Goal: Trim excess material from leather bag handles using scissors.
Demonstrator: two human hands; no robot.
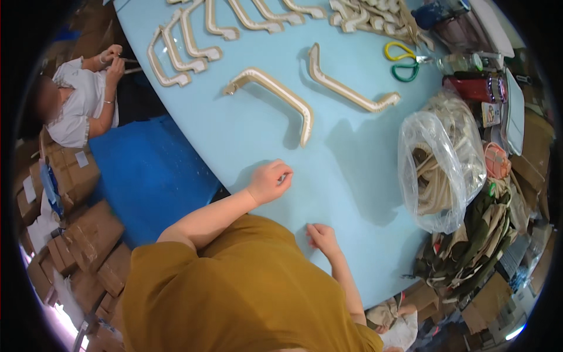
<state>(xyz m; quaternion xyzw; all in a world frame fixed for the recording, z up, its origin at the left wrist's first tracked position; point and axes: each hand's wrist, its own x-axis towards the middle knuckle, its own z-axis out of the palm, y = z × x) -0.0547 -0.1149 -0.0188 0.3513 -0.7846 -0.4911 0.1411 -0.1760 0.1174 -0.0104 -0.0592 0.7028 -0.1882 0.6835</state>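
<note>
My left hand point(272, 181) is over the light blue table near its left edge, its fingers curled in. My right hand point(323, 239), also curled, is at the near side of the table. Whether either holds something small cannot be made out. Ahead of them a bent beige strip point(275, 89), shaped like a bag handle with a white line along it, stands arched on the tabletop. To its right is a second such strip point(346, 91) with upturned ends. Neither hand touches them.
Several similar strips point(187, 35) line the far edge, beside a pile of beige pieces point(375, 14). Scissors point(407, 60) with yellow and green handles lie far right, near a clear plastic bag point(437, 170) of beige strips. Another person point(82, 100) sits at left, beyond a blue sheet point(152, 173).
</note>
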